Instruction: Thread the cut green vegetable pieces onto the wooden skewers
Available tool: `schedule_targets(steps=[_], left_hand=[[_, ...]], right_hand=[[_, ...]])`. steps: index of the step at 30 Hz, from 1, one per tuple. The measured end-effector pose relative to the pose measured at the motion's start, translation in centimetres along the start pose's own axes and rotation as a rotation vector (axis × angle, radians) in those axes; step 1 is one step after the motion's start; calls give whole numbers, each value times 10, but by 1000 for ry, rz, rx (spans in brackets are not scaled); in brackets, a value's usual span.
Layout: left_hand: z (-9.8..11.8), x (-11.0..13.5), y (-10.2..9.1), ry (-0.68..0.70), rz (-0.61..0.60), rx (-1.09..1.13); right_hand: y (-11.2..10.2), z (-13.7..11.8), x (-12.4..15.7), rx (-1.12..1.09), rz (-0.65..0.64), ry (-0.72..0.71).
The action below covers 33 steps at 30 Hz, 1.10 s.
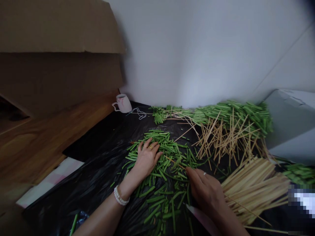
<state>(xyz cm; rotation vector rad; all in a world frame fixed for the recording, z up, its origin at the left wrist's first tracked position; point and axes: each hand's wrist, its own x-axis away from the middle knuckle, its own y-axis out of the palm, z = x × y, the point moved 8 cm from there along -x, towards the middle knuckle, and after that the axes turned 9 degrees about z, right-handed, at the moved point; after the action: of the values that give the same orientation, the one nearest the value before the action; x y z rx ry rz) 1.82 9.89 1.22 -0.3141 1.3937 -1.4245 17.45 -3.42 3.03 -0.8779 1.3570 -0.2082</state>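
Left hand [148, 157]: palm down, fingers spread over the pile; whether a piece is pinched beneath, I cannot tell
Right hand [205, 186]: fingers closed round a thin stick [169, 159], its tip aimed toward 10 o'clock
Loose stems [169, 144]: on the black plastic sheet [98, 164], under the left hand and straggling to 6 o'clock; lying every way, so one could roll or split if pushed by the stick
Stick tip: near the left thumb; a slip could prick it
Pale pointed thing [203, 218]: 5 o'clock from the pile; if a blade, which I cannot tell, a dropped right wrist could catch it
Stick bundle [256, 183]: between 3 and 4 o'clock; a forearm swung outward could scatter it
Rowed stems [221, 113]: 2 o'clock, jutting sticks crossed; pulling one could drag others
Mug [124, 105]: 11 o'clock, near the sheet's edge; a tug on the plastic could tip it
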Motion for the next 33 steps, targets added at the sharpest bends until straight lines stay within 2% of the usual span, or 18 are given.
schedule_targets(steps=[5, 12, 16, 21, 24, 28, 33], left_hand=[[-2, -1, -1, -21, 7, -11], [0, 2, 6, 28, -30, -9], [-2, -2, -4, 15, 96, 53], [-4, -5, -30, -12, 325, 124], [-3, -5, -40, -25, 377, 188], [-6, -6, -40, -113, 375, 373], [-13, -6, -25, -322, 262, 710]], right_hand=[[0, 0, -1, 16, -7, 21], [-1, -1, -2, 6, 12, 1], [-1, -2, -3, 5, 12, -7], [-2, -2, -4, 11, 25, -4], [-1, -2, -4, -1, 12, 2], [-2, -2, -5, 17, 22, -9], [-2, -1, -4, -3, 32, 9]])
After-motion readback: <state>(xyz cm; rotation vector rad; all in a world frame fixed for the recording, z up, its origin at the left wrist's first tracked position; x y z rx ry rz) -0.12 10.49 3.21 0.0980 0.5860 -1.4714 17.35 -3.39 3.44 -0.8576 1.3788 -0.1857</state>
